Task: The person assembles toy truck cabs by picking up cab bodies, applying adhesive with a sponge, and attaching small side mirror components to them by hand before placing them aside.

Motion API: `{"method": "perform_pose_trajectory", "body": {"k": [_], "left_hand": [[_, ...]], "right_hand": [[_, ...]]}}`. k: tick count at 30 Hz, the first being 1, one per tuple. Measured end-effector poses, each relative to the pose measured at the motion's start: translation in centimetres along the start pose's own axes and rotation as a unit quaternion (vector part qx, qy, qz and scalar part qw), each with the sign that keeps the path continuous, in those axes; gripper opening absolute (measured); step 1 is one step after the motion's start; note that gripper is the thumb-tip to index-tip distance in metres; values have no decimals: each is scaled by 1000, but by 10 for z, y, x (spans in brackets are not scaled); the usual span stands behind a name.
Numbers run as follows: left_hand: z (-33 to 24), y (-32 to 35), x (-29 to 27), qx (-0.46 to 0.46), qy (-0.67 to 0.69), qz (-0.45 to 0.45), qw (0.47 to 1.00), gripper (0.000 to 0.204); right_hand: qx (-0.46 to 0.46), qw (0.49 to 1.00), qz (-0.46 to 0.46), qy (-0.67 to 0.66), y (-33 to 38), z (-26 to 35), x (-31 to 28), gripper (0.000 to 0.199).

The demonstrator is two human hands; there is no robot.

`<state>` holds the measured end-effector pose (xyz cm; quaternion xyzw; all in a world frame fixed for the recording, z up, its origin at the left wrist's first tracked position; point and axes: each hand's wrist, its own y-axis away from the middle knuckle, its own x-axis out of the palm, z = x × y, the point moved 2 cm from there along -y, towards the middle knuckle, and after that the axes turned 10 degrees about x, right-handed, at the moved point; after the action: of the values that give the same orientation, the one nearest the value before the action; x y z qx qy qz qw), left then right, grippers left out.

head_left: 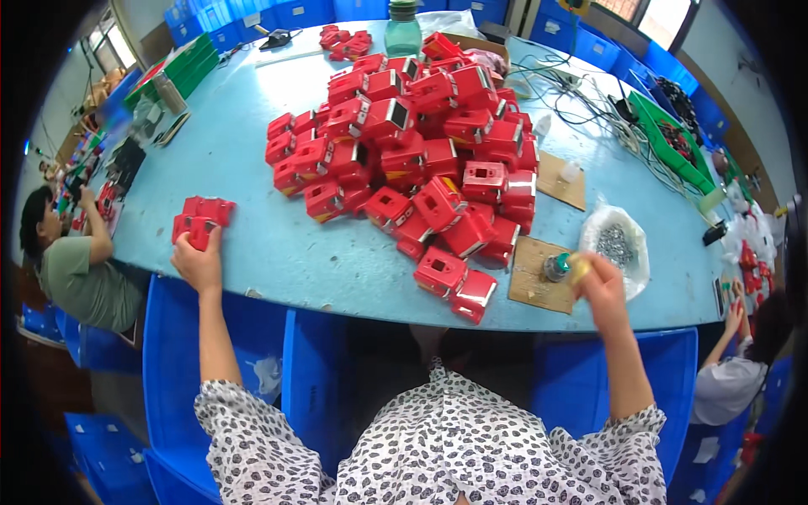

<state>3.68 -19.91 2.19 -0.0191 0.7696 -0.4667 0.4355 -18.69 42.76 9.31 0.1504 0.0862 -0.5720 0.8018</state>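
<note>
At the left of the table, my left hand grips a red toy truck body, with a second red toy truck body right behind it. My right hand is closed on a small yellowish thing whose kind I cannot make out. Just left of it a small jar with green at its top stands on a piece of cardboard. Between my hands, a single red toy truck body lies near the table edge, in front of a big heap of such bodies.
A white bag of small metal parts sits right of my right hand. Cables and a green tray lie at the back right. A green jar stands behind the heap. Blue bins are below the edge. Two people work at the sides.
</note>
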Motion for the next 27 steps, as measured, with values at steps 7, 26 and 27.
{"method": "perform_pose_trajectory", "body": {"k": [7,26,27], "left_hand": [[-167,6,-40,329,213,-67,918,53],[-332,87,-100,545,427,133,709,64],[-333,80,-96,556,398,87,725,64]], "right_hand": [[-75,893,-233,379,-77,-66,-123,21],[-145,912,-281,262,-70,-101,-109,22],[-154,908,-283,269,-70,-102,-108,22]]}}
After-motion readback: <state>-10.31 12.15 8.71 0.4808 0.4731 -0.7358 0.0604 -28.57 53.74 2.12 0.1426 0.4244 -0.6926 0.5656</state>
